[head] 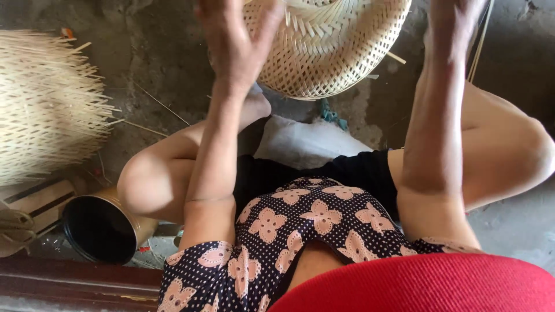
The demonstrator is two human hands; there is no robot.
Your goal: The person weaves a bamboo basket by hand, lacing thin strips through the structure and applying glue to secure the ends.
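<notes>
**Woven basket held up between two raised hands**

A round woven basket (326, 43) of pale bamboo strips is seen at the top of the view, tilted, its upper part cut off by the frame edge. Loose strip ends stick out near its rim.

The left hand (237, 40) is raised in front of the basket's left side. Its fingers are spread and blurred; the grip looks wide, and whether the basket is touched cannot be told.

The right hand (454, 26) is raised at the basket's right side and is partly cut off at the top. Its fingers are not seen, so the state of its grip cannot be told.

Below the basket, both bare knees are seen bent outward over a grey concrete floor (514, 52). A white sack (306, 141) lies on the floor between the legs, just under the basket.

At far left a bundle of thin bamboo splints (46, 104) is seen, well apart from the hands. Near the left knee a metal can (101, 228) with a dark inside lies tipped on its side. A thin stick (480, 40) is seen beside the right forearm.
</notes>
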